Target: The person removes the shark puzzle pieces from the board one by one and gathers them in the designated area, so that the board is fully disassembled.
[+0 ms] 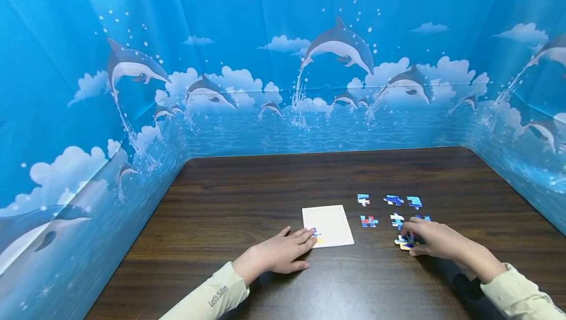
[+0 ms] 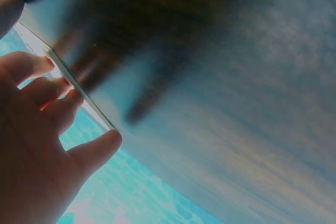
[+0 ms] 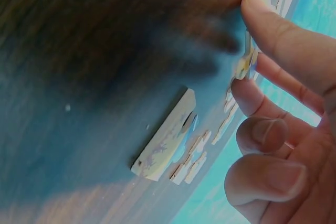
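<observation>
My left hand [image 1: 286, 252] lies flat with spread fingers on the lower left edge of a white square puzzle board [image 1: 332, 224]. By its fingertips a small blue-and-yellow patch [image 1: 318, 236] shows on the board. In the left wrist view, the thumb [image 2: 100, 150] and fingers meet the board's pale edge. To the right, my right hand [image 1: 431, 239] has its thumb and fingers curled around a yellow, white and blue jigsaw piece [image 1: 403, 243]. The right wrist view shows that piece's yellow edge [image 3: 244, 66] between the thumb and the bent fingers.
Several jigsaw pieces lie loose right of the board, among them a red-and-blue one [image 1: 369, 221], a light blue one [image 1: 414, 202] and a white-blue one [image 1: 397, 220]. A yellow piece [image 3: 165, 142] lies closer to the right wrist. A dolphin-print sheet [image 1: 274, 64] encloses the dark wooden table [image 1: 239, 187].
</observation>
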Demonstrator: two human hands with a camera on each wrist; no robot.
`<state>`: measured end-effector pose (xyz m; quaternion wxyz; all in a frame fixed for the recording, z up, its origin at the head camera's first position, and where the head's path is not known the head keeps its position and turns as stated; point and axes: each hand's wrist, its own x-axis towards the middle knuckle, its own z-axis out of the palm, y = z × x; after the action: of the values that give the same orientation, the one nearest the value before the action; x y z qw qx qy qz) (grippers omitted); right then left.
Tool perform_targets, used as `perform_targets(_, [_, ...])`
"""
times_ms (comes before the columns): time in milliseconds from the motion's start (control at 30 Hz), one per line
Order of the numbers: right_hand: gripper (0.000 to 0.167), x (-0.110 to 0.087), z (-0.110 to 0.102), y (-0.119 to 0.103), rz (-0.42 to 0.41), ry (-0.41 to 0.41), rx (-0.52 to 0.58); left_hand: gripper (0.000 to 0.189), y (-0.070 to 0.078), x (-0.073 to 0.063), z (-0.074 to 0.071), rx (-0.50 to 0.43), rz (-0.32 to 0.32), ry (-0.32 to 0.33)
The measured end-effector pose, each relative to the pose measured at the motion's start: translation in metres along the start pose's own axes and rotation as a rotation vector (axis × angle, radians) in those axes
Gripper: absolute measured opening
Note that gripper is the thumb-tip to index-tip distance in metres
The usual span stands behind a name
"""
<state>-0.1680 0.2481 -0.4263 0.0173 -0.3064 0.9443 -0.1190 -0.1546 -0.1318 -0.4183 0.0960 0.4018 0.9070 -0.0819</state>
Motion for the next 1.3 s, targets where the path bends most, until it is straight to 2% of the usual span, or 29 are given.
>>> perform_targets(467, [0.03,0.003,-0.004,-0.003,-0.006,-0.008,0.002,0.06,0.0,0.0,-0.001,0.005,0.003,0.011])
perform_targets(667, [0.025,0.01,-0.015,-0.012,0.008,0.032,-0.031,0.06,-0.001,0.001,-0.002,0.013,0.012,0.022])
perform_targets(767, [0.017,0.017,-0.022,-0.022,-0.021,0.035,-0.063,0.06,-0.002,0.001,-0.001,0.012,0.016,0.026])
perform_targets(867, [0.01,0.025,-0.03,-0.037,-0.04,-0.011,-0.058,0.06,-0.003,0.002,-0.001,0.01,0.017,0.026])
perform_targets(967, [0.01,0.033,-0.037,-0.056,-0.018,-0.087,-0.055,0.061,-0.003,0.002,-0.001,0.008,0.017,0.025])
perform_targets(1067, [0.018,0.039,-0.042,-0.078,0.014,-0.128,-0.096,0.061,-0.002,0.002,-0.002,0.008,0.018,0.025])
perform_targets(1167, [0.023,0.044,-0.044,-0.098,0.015,-0.104,-0.171,0.06,-0.001,0.002,-0.003,0.005,0.021,0.025])
perform_targets(1300, [0.025,0.048,-0.041,-0.119,-0.01,-0.022,-0.261,0.061,-0.001,0.002,-0.002,-0.003,0.025,0.027])
